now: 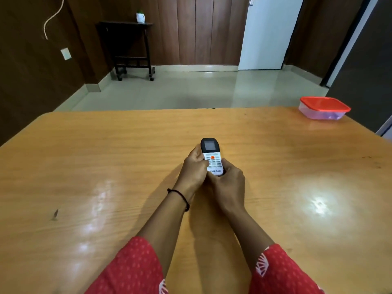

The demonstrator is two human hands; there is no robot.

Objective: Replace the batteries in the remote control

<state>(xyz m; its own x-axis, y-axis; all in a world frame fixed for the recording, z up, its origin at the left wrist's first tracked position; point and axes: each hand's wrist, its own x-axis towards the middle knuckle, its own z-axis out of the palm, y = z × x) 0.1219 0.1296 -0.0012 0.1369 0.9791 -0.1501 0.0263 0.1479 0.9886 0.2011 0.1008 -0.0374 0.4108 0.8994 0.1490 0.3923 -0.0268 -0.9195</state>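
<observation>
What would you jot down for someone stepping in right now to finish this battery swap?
Left hand: wrapped round the left side of the remote, thumb on the keys.
Right hand: gripping the remote's lower end from the right.
Remote: held over the table, keys and screen facing up, so its back is hidden and the battery cover cannot be judged.
Batteries: none in sight, old or new. A red-lidded box sits at the table's far right corner; its contents are unclear.
Done: nothing that shows.
Left: probably turn the remote over, open the cover, swap the batteries, close it.
</observation>
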